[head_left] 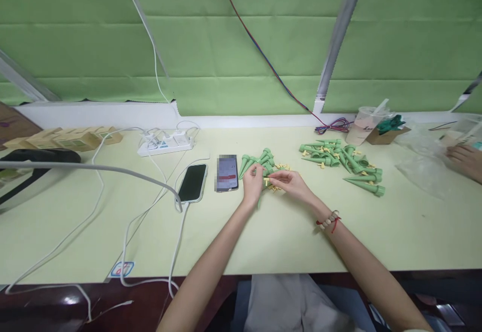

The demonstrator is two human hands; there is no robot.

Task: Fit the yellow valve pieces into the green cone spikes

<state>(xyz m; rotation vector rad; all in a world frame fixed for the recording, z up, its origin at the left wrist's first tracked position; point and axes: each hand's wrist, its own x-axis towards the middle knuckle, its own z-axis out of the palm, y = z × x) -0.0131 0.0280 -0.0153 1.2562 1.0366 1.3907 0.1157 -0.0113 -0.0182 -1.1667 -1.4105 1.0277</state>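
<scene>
My left hand (253, 185) is closed around a green plastic plant-watering spike, mostly hidden by the fingers, its tip pointing down toward the table. My right hand (291, 185) is closed in a pinch on a small yellow T-shaped valve (266, 182), held against or very near the spike; contact between them cannot be made out. Just beyond the hands lies a small heap of green spikes (266, 157). Loose yellow valves (283, 167) are scattered beside it, partly hidden by my right hand. A larger pile of green spikes (352, 158), some with yellow valves, lies to the right.
Left of my hands lie a lit phone (227, 173) and a dark-screened phone (193, 183) on a white cable. A power strip (165, 143) and yellowish boxes (75, 139) stand farther back. A drink cup (363, 125) stands back right; another person's hand (465, 158) is at far right.
</scene>
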